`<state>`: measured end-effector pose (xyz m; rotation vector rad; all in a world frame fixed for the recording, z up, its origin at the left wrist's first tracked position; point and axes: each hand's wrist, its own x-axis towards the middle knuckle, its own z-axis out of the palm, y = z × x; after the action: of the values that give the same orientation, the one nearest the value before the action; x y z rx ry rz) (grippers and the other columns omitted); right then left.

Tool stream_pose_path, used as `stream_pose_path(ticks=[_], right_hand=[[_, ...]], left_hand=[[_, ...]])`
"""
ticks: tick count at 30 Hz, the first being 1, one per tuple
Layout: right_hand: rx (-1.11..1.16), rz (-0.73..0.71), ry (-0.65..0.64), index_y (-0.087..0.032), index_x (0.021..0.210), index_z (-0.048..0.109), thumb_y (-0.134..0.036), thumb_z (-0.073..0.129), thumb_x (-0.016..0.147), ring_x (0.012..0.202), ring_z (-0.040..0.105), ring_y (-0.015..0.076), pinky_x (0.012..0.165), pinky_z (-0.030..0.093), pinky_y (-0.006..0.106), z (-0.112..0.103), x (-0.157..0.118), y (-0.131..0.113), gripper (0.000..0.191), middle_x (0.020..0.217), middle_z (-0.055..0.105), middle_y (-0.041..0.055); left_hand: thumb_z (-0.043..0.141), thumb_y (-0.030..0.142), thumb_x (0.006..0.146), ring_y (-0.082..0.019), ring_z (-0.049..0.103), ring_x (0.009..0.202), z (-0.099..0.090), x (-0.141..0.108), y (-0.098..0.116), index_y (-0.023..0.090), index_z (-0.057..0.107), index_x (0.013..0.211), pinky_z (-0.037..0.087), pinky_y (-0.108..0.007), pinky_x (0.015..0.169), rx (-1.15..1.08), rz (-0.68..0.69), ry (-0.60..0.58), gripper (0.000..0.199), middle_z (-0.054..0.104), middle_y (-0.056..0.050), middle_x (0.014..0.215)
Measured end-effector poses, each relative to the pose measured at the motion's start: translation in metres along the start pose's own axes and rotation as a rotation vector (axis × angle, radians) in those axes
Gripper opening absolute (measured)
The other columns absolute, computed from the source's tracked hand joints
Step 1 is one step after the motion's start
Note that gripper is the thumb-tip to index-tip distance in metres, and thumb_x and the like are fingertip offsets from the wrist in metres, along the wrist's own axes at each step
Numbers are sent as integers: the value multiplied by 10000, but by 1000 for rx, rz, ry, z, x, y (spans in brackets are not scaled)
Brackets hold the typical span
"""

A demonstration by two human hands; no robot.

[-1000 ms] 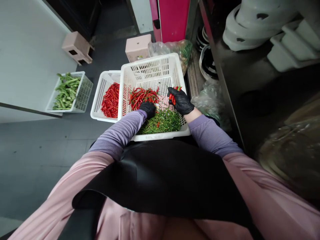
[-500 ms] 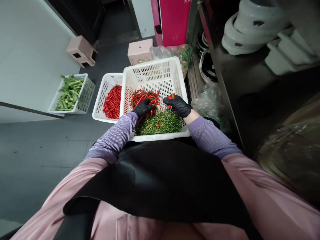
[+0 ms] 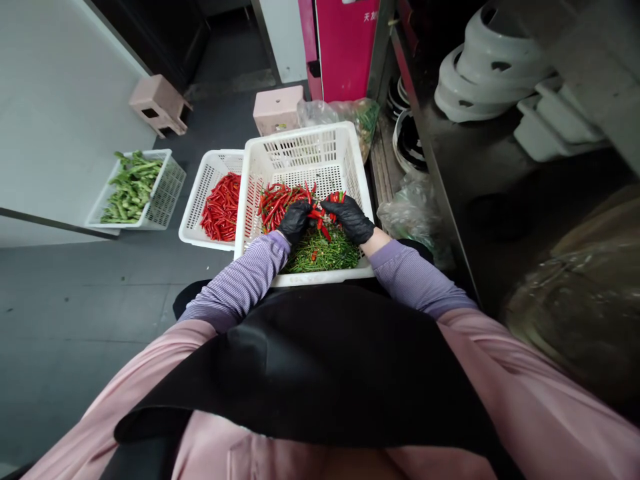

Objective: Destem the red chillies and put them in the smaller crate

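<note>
- The black apron point(image 3: 320, 373) is covering the person's lap, just beside the near rim of the large white basket point(image 3: 325, 177).
- Inside this basket, the green stems point(image 3: 325, 253) are lying in a tangled heap along the near side, with an orange-red bit showing among them.
- Above the stems, the gloved left hand point(image 3: 295, 221) is curling its fingers around the held red chillies point(image 3: 319, 215).
- The gloved right hand point(image 3: 351, 219) is facing it, its fingers grasping red chillies too; which ones each hand is gripping is too small to tell.
- Beyond the left hand, the loose red chillies point(image 3: 275, 201) are resting in a pile in the same basket.
- To the left, the smaller white basket point(image 3: 193, 203) is holding more red chillies point(image 3: 220, 208).
- Farther left, the green vegetables point(image 3: 131, 190) are filling the third basket point(image 3: 169, 183).
- Behind the large basket, the pink stool point(image 3: 278, 107) is standing near the magenta cabinet point(image 3: 346, 53).
</note>
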<state>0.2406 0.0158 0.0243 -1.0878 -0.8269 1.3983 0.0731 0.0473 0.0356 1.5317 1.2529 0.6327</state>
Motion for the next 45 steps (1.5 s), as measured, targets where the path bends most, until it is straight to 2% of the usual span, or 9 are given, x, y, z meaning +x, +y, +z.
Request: stream_pose_path(ticks=[5,10,16,22,25,29,32,36,45], right_hand=[[76,23,127,-275,858,620,-572,956,701,889,715,227,771,592,348,-11,12,8,476,827,727,-8],[61,-43,149,-272,940,658,-580,961,730,1008,743,248,851,615,369,-12,14,14,480,933,775,11],[60,-161,181,-275,850,616,-559,954,784,947,726,223,983,632,402,-12,15,14,447,840,707,-22],[-187,-192,-2,-277,754,580,-671,986,702,877,657,242,938,624,441,-3,3,8,569,762,656,-2],[-312,-284,100,-279,723,559,-619,1007,694,905,646,244,975,618,449,-8,6,7,563,791,672,17],[-163,-345,324,-285,766,530,-564,863,876,922,664,241,954,633,457,-28,18,3,448,800,651,19],[-138,-294,300,-279,746,532,-439,851,837,856,646,228,903,618,447,-34,19,1,369,789,631,13],[-151,-139,107,-253,756,604,-321,830,809,797,613,203,882,593,423,-19,8,3,242,780,629,-7],[-224,-207,215,-254,769,611,-207,838,855,980,677,237,1080,604,436,-1,-1,-2,247,832,660,1]], left_hand=[[638,452,1025,-109,352,455,2,-14,1,240,508,625,368,-277,491,-306,-232,-53,472,391,29,471],[860,443,917,-64,320,433,8,-29,11,214,509,614,342,-235,468,-508,-360,-158,517,403,57,474],[972,339,819,-36,311,416,6,-34,22,169,680,743,282,-206,447,-584,-365,-165,347,495,70,516],[1025,336,758,-72,409,427,12,-26,4,201,540,625,283,-243,446,-482,-342,-86,520,490,57,496],[1007,388,783,-84,402,432,16,-21,-2,210,527,607,292,-258,454,-432,-333,-74,541,481,51,488],[972,385,808,-91,400,483,10,-19,-1,200,590,636,293,-260,489,-410,-254,-52,458,502,39,519],[986,349,788,-91,418,524,5,-20,4,190,596,629,298,-258,514,-382,-215,18,450,523,33,549],[997,357,794,-74,381,496,7,-25,13,188,588,623,264,-255,498,-423,-239,-69,475,502,39,540],[957,426,843,-64,343,459,14,-34,21,196,539,597,264,-246,480,-442,-369,-140,537,446,51,510]])
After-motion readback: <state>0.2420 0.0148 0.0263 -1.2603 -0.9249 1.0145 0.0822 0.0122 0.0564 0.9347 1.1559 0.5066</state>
